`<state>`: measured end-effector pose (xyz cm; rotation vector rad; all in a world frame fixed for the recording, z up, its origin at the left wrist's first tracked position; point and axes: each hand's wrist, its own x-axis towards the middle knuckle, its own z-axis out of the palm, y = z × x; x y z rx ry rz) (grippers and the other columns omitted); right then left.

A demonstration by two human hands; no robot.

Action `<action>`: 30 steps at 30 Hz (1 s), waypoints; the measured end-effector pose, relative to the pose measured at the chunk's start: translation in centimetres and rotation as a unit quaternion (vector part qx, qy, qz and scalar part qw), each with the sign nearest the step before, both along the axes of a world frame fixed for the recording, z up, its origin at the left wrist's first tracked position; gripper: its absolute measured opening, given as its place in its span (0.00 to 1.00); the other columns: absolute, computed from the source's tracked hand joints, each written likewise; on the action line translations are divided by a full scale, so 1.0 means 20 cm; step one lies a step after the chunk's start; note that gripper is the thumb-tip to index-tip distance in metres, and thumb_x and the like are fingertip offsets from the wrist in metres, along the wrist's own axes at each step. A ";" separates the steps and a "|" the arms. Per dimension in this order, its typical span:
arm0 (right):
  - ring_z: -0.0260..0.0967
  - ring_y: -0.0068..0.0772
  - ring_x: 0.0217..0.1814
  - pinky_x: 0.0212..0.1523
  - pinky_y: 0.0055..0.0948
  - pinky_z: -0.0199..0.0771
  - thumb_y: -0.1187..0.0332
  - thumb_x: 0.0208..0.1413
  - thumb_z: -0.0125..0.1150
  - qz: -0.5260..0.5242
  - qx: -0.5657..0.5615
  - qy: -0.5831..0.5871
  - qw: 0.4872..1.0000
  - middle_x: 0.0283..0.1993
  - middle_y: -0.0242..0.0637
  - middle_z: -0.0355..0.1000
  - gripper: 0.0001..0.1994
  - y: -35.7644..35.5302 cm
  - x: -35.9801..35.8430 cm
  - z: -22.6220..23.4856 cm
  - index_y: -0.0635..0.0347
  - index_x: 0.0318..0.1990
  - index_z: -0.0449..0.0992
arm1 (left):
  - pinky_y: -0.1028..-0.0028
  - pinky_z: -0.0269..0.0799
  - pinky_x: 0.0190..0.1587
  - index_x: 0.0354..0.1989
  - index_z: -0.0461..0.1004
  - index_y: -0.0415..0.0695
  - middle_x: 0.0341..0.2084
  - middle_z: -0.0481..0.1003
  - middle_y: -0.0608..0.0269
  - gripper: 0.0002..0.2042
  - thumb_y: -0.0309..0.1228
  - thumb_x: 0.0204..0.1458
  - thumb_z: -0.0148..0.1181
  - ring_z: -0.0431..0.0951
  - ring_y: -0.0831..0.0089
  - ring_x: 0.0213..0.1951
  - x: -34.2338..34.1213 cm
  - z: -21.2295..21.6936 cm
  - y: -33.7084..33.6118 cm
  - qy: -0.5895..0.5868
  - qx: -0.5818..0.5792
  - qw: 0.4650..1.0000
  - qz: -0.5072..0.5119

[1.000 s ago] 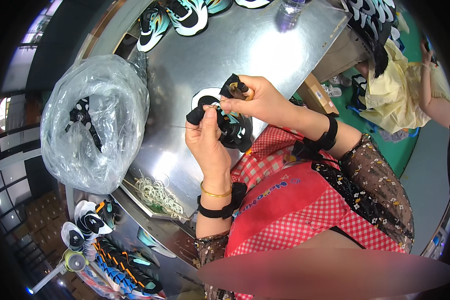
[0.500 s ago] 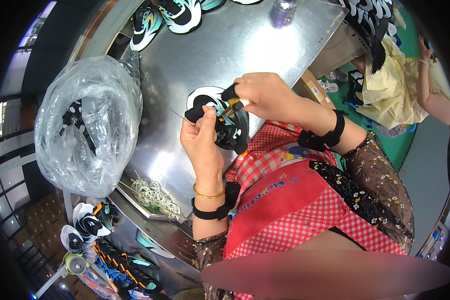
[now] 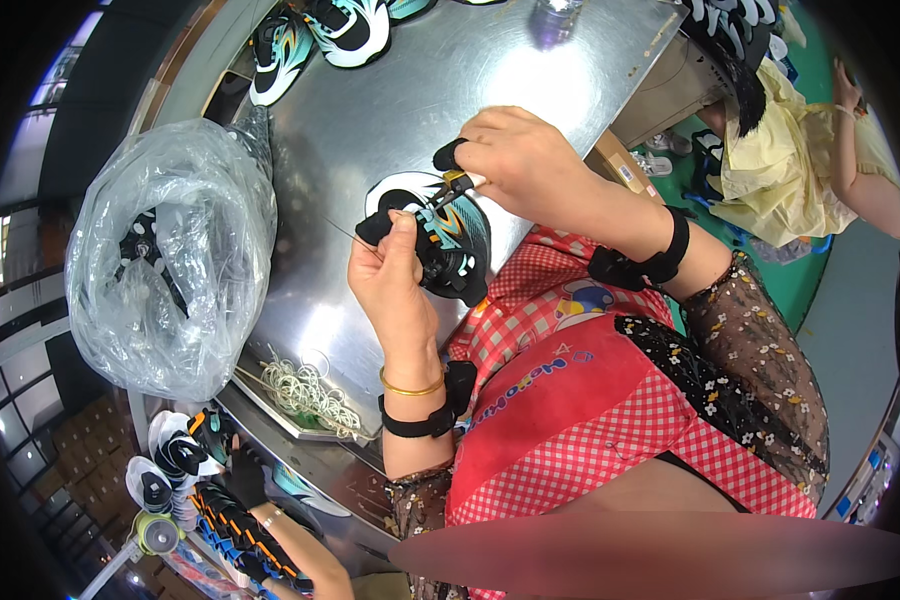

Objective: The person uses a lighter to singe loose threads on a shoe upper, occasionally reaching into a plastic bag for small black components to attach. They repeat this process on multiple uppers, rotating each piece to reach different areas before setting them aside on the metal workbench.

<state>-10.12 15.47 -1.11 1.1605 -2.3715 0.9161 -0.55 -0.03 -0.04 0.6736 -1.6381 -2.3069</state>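
A black, white and teal sneaker (image 3: pixel 462 238) lies on the metal table in front of me, its toe toward the far left. My left hand (image 3: pixel 395 285) is closed in a pinch at the shoe's left side, on a thin dark thread that sticks out leftward. A black cover sits on its index finger. My right hand (image 3: pixel 520 160) is closed around a small tool (image 3: pixel 458 182) with a pale handle and a brass-coloured collar. The tool's dark end points down at the laces; its tip is too small to make out. That index finger wears a black cover too.
A clear plastic bag (image 3: pixel 170 350) stands left, black pieces inside. Pale cord (image 3: pixel 315 400) lies tangled in a tray at the near left edge. More sneakers (image 3: pixel 345 30) stand at the far edge. A co-worker's gloved hand (image 3: pixel 245 478) touches shoes at lower left. Another person is at right.
My right hand has lifted slightly with the tool, away from my left hand, uncovering more of the sneaker's laces. A co-worker's arm has come in at lower left. The whole view has shifted a little.
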 end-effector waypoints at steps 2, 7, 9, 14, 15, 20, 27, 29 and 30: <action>0.68 0.31 0.38 0.46 0.35 0.65 0.70 0.35 0.65 -0.003 0.013 0.013 1.000 0.26 0.30 0.70 0.09 0.00 0.02 0.02 0.56 0.25 0.71 | 0.85 0.40 0.16 0.31 0.72 0.44 0.14 0.60 0.81 0.03 0.27 0.53 0.59 0.49 0.92 0.14 0.00 0.00 -0.01 0.003 0.001 1.000 0.001; 0.66 0.30 0.32 0.35 0.30 0.63 0.71 0.33 0.64 -0.002 0.078 0.026 0.997 0.25 0.28 0.67 0.10 -0.01 0.05 0.00 0.54 0.23 0.68 | 0.85 0.40 0.16 0.30 0.72 0.44 0.14 0.60 0.81 0.03 0.27 0.53 0.59 0.49 0.92 0.14 0.00 -0.01 0.01 0.001 -0.002 1.000 -0.012; 0.65 0.29 0.29 0.31 0.27 0.61 0.71 0.33 0.64 -0.003 0.081 0.034 0.996 0.24 0.26 0.67 0.09 -0.02 0.06 -0.01 0.54 0.24 0.69 | 0.85 0.41 0.17 0.30 0.73 0.44 0.15 0.61 0.81 0.02 0.27 0.52 0.59 0.50 0.92 0.14 0.00 0.00 0.02 -0.011 -0.005 1.000 -0.014; 0.67 0.30 0.31 0.34 0.27 0.63 0.72 0.35 0.63 0.038 0.018 0.011 0.999 0.25 0.28 0.68 0.08 -0.02 0.01 -0.01 0.55 0.25 0.70 | 0.85 0.41 0.17 0.31 0.73 0.43 0.16 0.63 0.81 0.03 0.27 0.52 0.60 0.51 0.92 0.15 0.00 0.00 0.02 0.007 -0.006 1.000 -0.019; 0.68 0.31 0.32 0.36 0.27 0.64 0.73 0.36 0.62 0.006 -0.010 -0.002 1.000 0.25 0.28 0.69 0.07 -0.03 0.01 -0.02 0.55 0.25 0.70 | 0.86 0.42 0.17 0.32 0.73 0.43 0.16 0.63 0.81 0.03 0.27 0.52 0.60 0.51 0.92 0.15 0.00 0.00 0.03 0.020 -0.012 0.999 -0.022; 0.69 0.32 0.33 0.39 0.28 0.67 0.73 0.35 0.62 0.013 0.017 -0.004 1.000 0.25 0.29 0.69 0.09 -0.05 0.00 -0.03 0.56 0.26 0.70 | 0.86 0.42 0.17 0.34 0.74 0.43 0.17 0.64 0.80 0.03 0.27 0.53 0.60 0.52 0.93 0.16 0.00 -0.02 0.02 0.016 -0.073 0.997 -0.032; 0.68 0.33 0.34 0.35 0.32 0.65 0.70 0.39 0.61 0.039 0.069 0.097 0.992 0.26 0.30 0.68 0.06 0.00 -0.20 -0.12 0.53 0.26 0.70 | 0.87 0.52 0.21 0.33 0.75 0.40 0.18 0.67 0.79 0.06 0.29 0.57 0.53 0.59 0.92 0.19 0.04 0.02 -0.03 -0.066 -0.051 0.984 -0.160; 0.68 0.33 0.35 0.35 0.32 0.66 0.71 0.39 0.61 0.041 0.063 0.100 0.992 0.26 0.30 0.67 0.07 0.03 -0.29 -0.21 0.53 0.26 0.69 | 0.87 0.48 0.20 0.32 0.75 0.41 0.16 0.64 0.80 0.07 0.30 0.58 0.53 0.56 0.92 0.17 0.04 0.01 -0.02 -0.052 -0.046 0.985 -0.159; 0.67 0.33 0.36 0.35 0.32 0.66 0.72 0.38 0.61 0.046 0.058 0.101 0.992 0.26 0.30 0.67 0.07 0.04 -0.31 -0.25 0.53 0.25 0.68 | 0.86 0.44 0.19 0.30 0.75 0.41 0.14 0.61 0.81 0.09 0.31 0.59 0.52 0.53 0.92 0.16 0.05 -0.01 -0.01 -0.041 -0.040 0.986 -0.155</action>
